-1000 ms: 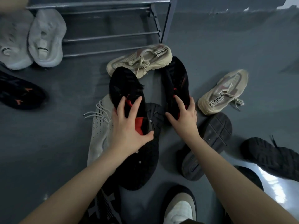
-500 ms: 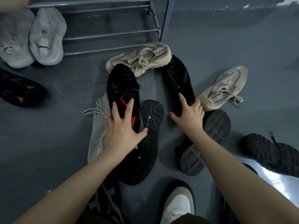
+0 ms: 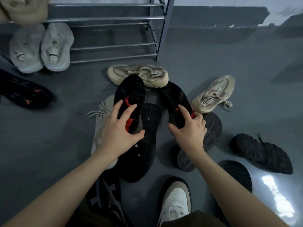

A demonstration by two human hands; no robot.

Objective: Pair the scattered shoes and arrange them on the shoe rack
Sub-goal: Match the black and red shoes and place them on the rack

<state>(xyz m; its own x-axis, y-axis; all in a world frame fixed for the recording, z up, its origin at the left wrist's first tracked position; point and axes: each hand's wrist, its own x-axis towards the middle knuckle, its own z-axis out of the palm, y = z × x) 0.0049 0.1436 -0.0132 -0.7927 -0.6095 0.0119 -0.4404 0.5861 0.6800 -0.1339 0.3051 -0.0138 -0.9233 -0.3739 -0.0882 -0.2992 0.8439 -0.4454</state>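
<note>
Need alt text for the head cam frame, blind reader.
Two bare hands each grip a black shoe with red accents: left hand, right hand. Other shoes lie scattered on the grey floor; a pale pair sits by the metal shoe rack.

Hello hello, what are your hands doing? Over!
Left hand grips one black-and-red shoe. Right hand grips its mate. Beige sneaker lies between them and the rack.

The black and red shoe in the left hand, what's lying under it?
Under the black and red shoe lie a white laced shoe and an upturned black shoe; the left hand covers where they meet.
</note>
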